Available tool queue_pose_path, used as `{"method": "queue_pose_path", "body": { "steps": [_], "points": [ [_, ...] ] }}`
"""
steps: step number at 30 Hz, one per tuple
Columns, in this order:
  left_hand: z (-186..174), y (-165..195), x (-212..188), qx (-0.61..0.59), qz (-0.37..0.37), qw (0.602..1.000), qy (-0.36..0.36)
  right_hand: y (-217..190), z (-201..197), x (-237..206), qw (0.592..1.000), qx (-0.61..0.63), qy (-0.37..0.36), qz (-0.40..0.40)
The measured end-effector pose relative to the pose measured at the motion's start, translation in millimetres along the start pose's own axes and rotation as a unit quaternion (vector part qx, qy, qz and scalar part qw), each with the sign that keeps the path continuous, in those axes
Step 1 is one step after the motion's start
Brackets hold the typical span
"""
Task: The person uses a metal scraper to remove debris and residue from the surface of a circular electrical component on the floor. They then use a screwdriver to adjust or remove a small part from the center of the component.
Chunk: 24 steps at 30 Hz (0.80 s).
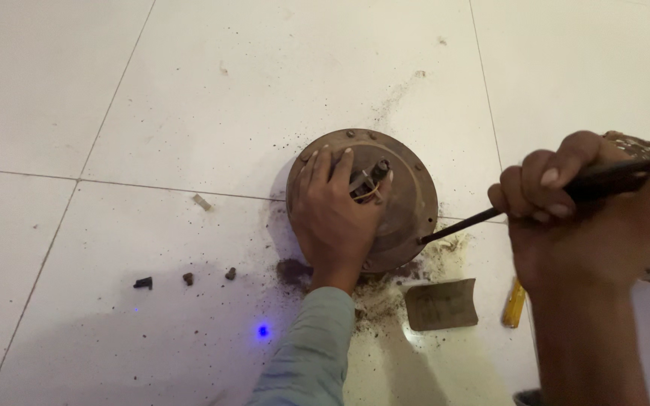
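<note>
The right hand (573,218) looms closest, a bare fist closed tight round the dark handle of a screwdriver (520,201), whose thin shaft slants down and left until its tip meets the lower right rim of the motor housing (404,203). That housing, a rusty brown metal disc with small bolts round its edge, lies flat on the white tiled floor (189,98), near the middle of the view. The left hand (336,218), coming out of a pale green sleeve (310,353), is spread open over the housing with its palm pressed down and its fingers fanned toward the hub, where a short shaft and a few loose wires (369,184) poke up.

The disc looks heavy and rigid, cast metal by the look of it, and gritty with rust rather than slick, so I would judge that it stays put under a flat palm. The wires at the hub seem the only delicate part (best kept clear of the fingers). The rim looks like the sound place to grasp it.

Rust crumbs and dark dirt lie scattered around the housing. Just below it rests a curved brown metal plate (441,304), with a yellow-handled tool (514,304) beside that. Three small dark bits (187,279) sit well apart to the left.
</note>
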<state>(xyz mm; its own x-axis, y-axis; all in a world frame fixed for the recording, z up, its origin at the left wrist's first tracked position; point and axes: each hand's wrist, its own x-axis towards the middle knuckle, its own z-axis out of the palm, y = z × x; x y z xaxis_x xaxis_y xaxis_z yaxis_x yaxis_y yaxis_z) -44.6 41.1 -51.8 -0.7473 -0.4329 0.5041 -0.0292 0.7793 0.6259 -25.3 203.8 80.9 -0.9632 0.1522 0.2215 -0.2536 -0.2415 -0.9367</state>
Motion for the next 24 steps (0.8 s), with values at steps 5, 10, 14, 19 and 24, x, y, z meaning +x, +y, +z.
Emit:
{"method": "queue_pose_path", "body": {
  "steps": [5,10,14,19,24],
  "points": [
    [1,6,-5,0.020,0.005,1.000,-0.002,4,-11,6,0.999,-0.004,-0.047,-0.003],
    [1,15,-7,-0.003,-0.003,1.000,-0.007,1,-15,5,0.992,0.013,-0.127,-0.009],
    [-2,20,-7,0.003,-0.003,1.000,-0.007,8,-14,-1,0.985,0.035,-0.165,-0.028],
    [-5,19,-9,0.006,-0.011,1.000,-0.008,14,-24,-3,0.993,0.045,-0.108,-0.021],
    [-5,16,-9,-0.002,-0.002,1.000,-0.004,8,-33,8,0.998,0.032,-0.024,-0.048]
  ]
}}
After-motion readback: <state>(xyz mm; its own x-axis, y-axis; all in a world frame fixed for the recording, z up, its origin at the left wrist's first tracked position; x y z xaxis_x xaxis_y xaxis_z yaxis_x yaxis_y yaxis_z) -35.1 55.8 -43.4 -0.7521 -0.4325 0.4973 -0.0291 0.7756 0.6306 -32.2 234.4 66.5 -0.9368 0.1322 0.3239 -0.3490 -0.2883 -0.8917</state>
